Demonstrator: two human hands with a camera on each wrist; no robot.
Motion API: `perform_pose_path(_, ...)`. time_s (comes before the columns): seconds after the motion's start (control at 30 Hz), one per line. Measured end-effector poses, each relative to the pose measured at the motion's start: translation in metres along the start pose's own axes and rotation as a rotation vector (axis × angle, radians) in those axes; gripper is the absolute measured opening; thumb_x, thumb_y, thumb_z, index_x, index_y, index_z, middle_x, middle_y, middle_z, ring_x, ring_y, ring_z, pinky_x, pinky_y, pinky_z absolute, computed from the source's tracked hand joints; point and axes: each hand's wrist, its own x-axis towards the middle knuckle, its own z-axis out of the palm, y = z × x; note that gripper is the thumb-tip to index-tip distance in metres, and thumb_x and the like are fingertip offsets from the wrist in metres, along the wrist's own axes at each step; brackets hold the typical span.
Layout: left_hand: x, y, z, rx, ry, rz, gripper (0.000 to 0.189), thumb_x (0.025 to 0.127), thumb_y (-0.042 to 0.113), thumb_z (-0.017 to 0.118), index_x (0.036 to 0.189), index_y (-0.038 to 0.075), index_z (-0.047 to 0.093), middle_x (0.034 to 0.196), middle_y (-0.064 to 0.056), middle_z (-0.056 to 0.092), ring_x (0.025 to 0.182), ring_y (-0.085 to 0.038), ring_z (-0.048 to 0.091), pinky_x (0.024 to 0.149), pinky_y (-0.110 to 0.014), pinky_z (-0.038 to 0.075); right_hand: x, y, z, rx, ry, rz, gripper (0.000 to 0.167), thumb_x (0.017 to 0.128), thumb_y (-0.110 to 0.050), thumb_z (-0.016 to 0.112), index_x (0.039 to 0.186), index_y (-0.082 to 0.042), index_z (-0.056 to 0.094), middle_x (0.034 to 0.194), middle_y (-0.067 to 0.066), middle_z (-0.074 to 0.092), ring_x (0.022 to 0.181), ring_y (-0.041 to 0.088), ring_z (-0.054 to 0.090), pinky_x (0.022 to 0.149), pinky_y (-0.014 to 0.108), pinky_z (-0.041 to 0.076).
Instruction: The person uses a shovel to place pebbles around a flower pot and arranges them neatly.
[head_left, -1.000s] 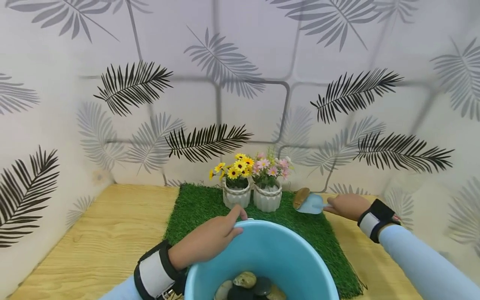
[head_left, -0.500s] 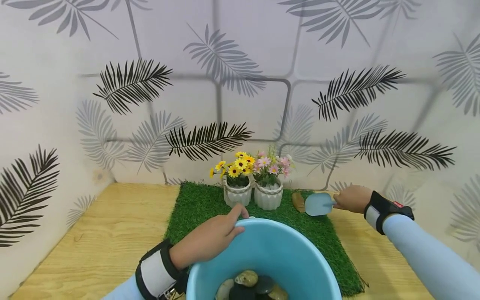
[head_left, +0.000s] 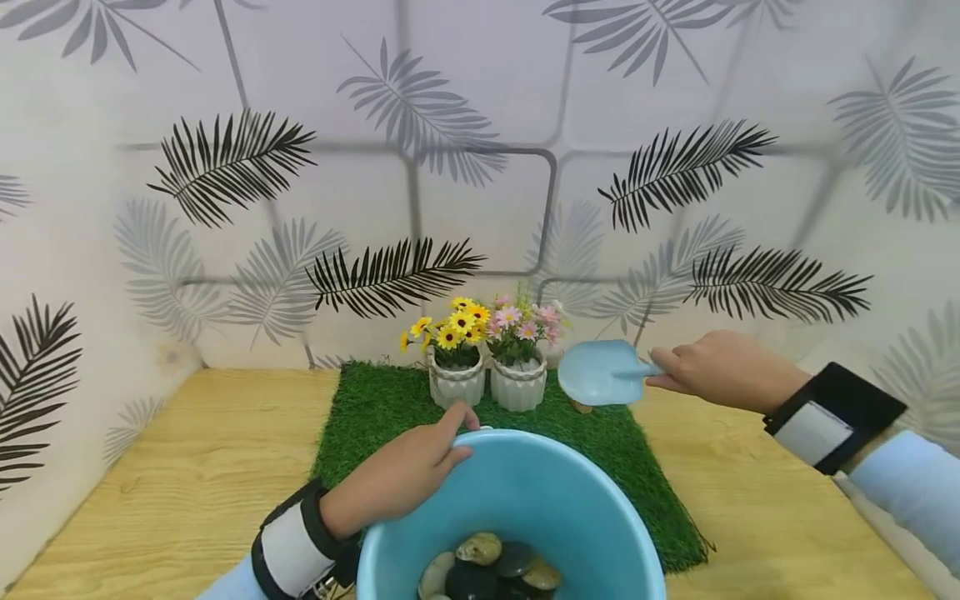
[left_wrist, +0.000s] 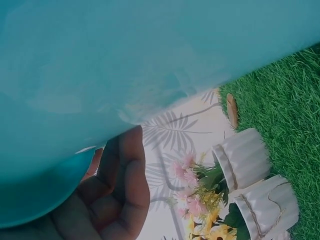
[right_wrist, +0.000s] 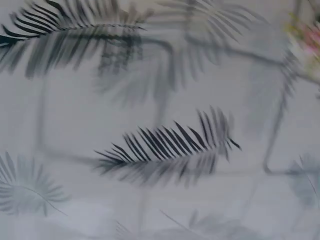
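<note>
My left hand [head_left: 405, 471] grips the rim of a light-blue bucket [head_left: 600, 500] at the front; the left wrist view shows its fingers [left_wrist: 131, 185] curled under the rim. Smooth stones [head_left: 487, 567] in black, grey and tan lie in the bucket. My right hand [head_left: 720, 371] holds a small light-blue shovel [head_left: 600, 371] by its handle, raised over the right side of the green grass mat [head_left: 592, 442]. No stone shows on the shovel's blade. Behind the blade a brown stone [head_left: 581, 407] is mostly hidden; the left wrist view shows it [left_wrist: 232, 110] on the mat.
Two white pots stand side by side at the mat's back edge, one with yellow flowers [head_left: 456, 385], one with pink flowers [head_left: 519, 385]. The wooden table [head_left: 202, 467] meets a leaf-patterned wall [head_left: 480, 208] behind them. The right wrist view faces that wall.
The brown stone, earlier tilted up against the shovel's edge, came down onto the mat. My right hand then lifted the shovel up and leftward across it. My left hand keeps its grip.
</note>
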Motion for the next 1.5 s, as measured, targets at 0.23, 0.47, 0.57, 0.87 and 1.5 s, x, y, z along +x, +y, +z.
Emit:
perform_pose_path(0.23,0.000,0.000,-0.003,0.000,0.013,0.014,0.017,0.102,0.018,0.041,0.118,0.014,0.036,0.088,-0.006,0.059,0.073,-0.015,0.057,0.064,-0.030,0.042,0.049,-0.051,-0.076,0.121,0.103,-0.095,0.043,0.100,-0.049,0.027,0.073,-0.019,0.037,0.057,-0.014,0.014,0.047,-0.002,0.009,0.045,0.015,0.008)
perform_pose_path(0.47,-0.001,0.000,-0.002,0.008,0.005,0.028,0.018,0.102,0.019,0.040,0.119,0.014,0.036,0.091,-0.007,0.061,0.068,-0.013,0.054,0.061,-0.029,0.040,0.069,-0.102,-0.078,0.171,-0.173,-0.258,0.036,0.093,-0.049,0.051,0.071,-0.022,0.042,0.053,-0.012,0.020,0.039,0.003,0.018,0.042,0.020,0.009)
perform_pose_path(0.57,-0.001,-0.001,-0.001,-0.004,-0.002,0.018,0.018,0.102,0.018,0.040,0.119,0.014,0.036,0.092,-0.006,0.062,0.070,-0.012,0.057,0.061,-0.029,0.042,0.083,-0.117,-0.079,0.210,-0.307,-0.320,0.036,0.095,-0.049,0.046,0.070,-0.022,0.045,0.052,-0.010,0.020,0.037,0.005,0.023,0.042,0.021,0.013)
perform_pose_path(0.87,0.000,-0.001,-0.001,-0.006,0.007,0.017,0.018,0.102,0.018,0.040,0.119,0.015,0.036,0.079,-0.004,0.056,0.061,-0.013,0.051,0.059,-0.029,0.041,0.119,-0.143,-0.077,0.084,-0.370,-0.607,0.038,0.096,-0.036,0.050,0.060,-0.025,0.046,0.053,-0.008,0.025,0.045,0.006,0.019,0.046,0.023,0.013)
perform_pose_path(1.5,-0.001,-0.001,0.000,-0.018,-0.003,0.012,0.017,0.102,0.018,0.039,0.119,0.015,0.036,0.090,-0.004,0.061,0.071,-0.013,0.057,0.063,-0.030,0.042,0.140,-0.183,-0.062,-0.046,-0.463,-0.686,0.029,0.093,-0.029,0.058,0.064,-0.030,0.056,0.054,-0.011,0.047,0.042,0.005,0.032,0.043,0.023,0.021)
